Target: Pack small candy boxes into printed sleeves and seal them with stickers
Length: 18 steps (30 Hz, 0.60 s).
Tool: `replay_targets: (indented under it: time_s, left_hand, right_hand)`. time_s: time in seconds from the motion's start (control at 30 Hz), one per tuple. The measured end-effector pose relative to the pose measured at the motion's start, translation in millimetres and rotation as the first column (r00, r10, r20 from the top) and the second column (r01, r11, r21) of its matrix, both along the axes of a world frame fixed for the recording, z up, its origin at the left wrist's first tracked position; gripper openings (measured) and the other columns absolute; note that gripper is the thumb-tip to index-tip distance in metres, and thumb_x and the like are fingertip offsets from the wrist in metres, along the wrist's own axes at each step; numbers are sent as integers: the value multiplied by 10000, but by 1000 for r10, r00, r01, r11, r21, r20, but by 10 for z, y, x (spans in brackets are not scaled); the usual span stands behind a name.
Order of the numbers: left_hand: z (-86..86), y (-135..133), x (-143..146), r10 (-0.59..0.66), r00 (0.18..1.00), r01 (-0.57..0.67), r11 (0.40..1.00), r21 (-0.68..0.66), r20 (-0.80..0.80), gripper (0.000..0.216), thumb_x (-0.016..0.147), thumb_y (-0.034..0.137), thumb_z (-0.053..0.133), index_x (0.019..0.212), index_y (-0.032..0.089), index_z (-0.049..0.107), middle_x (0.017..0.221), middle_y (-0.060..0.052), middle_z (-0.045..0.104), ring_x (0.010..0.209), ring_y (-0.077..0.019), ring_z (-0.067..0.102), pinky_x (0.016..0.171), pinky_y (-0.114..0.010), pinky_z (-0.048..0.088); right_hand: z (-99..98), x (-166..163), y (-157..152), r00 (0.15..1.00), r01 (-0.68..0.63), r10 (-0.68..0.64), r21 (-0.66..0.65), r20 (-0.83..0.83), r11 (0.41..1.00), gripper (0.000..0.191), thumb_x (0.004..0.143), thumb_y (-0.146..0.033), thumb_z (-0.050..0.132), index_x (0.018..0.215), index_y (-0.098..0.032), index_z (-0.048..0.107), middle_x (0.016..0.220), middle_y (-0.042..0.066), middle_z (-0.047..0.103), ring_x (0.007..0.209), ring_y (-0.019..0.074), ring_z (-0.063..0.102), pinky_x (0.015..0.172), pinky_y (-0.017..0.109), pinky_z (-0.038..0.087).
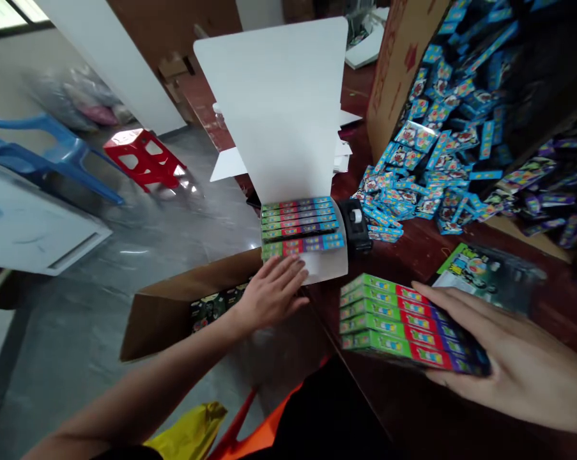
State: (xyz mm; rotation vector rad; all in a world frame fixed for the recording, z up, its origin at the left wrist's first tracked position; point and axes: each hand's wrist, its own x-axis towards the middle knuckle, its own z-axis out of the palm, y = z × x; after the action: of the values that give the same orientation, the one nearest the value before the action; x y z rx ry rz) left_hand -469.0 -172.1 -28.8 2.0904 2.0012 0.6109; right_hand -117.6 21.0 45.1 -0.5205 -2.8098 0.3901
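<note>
My right hand (484, 345) grips a stack of small candy-style boxes (403, 326) with green, red and purple sections, held above the dark red table. My left hand (278, 291) is flat with its fingers stretched out. Its fingertips lie at the near edge of a white display box (324, 265) whose tall white back panel (278, 96) stands up. Rows of the same green, red, blue and purple small boxes (298, 217) fill the far part of that display box. A narrow dark gap parts the nearest row from the others.
A large carton (393, 76) spills many blue small boxes (413, 172) over the table (413, 255). Purple boxes (551, 191) lie further right. A black tape dispenser (356, 223) touches the display box. Below left stands an open carton (158, 313); a red stool (147, 160) is beyond.
</note>
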Motion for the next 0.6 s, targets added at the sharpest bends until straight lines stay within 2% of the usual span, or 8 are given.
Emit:
replay_targets:
  time_s: [0.07, 0.13, 0.23, 0.33, 0.37, 0.43, 0.5, 0.6]
  left_hand:
    - [50, 105, -152, 55, 998, -56, 998, 16, 27, 491, 940, 338, 607, 1426, 307, 544, 1527, -61, 513, 1484, -323, 358, 1256, -565, 27]
    - [87, 180, -313, 34, 999, -34, 999, 11, 21, 487, 944, 218, 561, 1417, 335, 548, 1496, -38, 551, 1478, -301, 372, 1250, -584, -14]
    - [98, 221, -539, -19, 999, 21, 999, 44, -36, 507, 921, 110, 514, 1368, 338, 584, 1539, -37, 501, 1464, -277, 389, 1248, -549, 128]
    - [89, 254, -725, 214, 977, -210, 949, 235, 12, 526, 892, 184, 611, 1408, 251, 537, 1635, -117, 325, 1503, -322, 289, 1229, -545, 197]
    - [87, 276, -779, 295, 950, -313, 912, 265, 106, 623, 857, 230, 677, 1449, 208, 484, 1649, -153, 269, 1519, -349, 234, 1230, -558, 188]
    - [80, 330, -873, 354, 875, -433, 877, 206, 331, 845, 773, 321, 778, 1500, 141, 385, 1634, -210, 250, 1506, -399, 237, 1211, -575, 239]
    - [62, 380, -942, 332, 778, -426, 903, 60, 534, 893, 747, 392, 792, 1496, 144, 374, 1554, -218, 390, 1401, -404, 430, 1115, -552, 413]
    - [20, 409, -990, 329, 537, -353, 924, -147, 777, 856, 714, 367, 818, 1456, 195, 427, 1318, -179, 624, 1088, -328, 683, 899, -466, 577]
  right_hand:
    - [91, -254, -18, 994, -88, 90, -29, 55, 996, 966, 772, -543, 738, 1587, -353, 256, 1473, 59, 558, 1216, 323, 640, 919, 437, 624]
    - [150, -506, -21, 989, -138, 139, -37, 49, 990, 980, 790, -532, 731, 1594, -314, 216, 1494, 89, 519, 1264, 335, 599, 976, 471, 587]
    - [206, -887, 4, 983, -184, 184, -7, -12, 983, 948, 813, -524, 716, 1582, -263, 227, 1475, 119, 513, 1286, 322, 569, 1035, 469, 537]
    - [223, -1261, 49, 963, -260, 263, 56, -63, 964, 923, 833, -500, 700, 1572, -218, 224, 1447, 149, 522, 1284, 311, 556, 1054, 463, 510]
    - [211, -1376, 63, 951, -296, 302, 83, -71, 952, 912, 840, -492, 695, 1568, -205, 225, 1437, 156, 527, 1283, 313, 551, 1055, 469, 503]
    - [153, -1578, 77, 923, -365, 377, 137, -76, 921, 893, 854, -469, 686, 1563, -188, 222, 1421, 169, 533, 1283, 325, 537, 1057, 490, 488]
    - [56, -1728, 66, 899, -413, 432, 184, -79, 892, 884, 868, -429, 677, 1569, -175, 202, 1411, 183, 535, 1283, 345, 524, 1059, 524, 470]
    - [-120, -1833, -1, 883, -431, 462, 241, -88, 870, 869, 900, -372, 650, 1589, -175, 159, 1385, 191, 551, 1280, 363, 520, 1068, 568, 443]
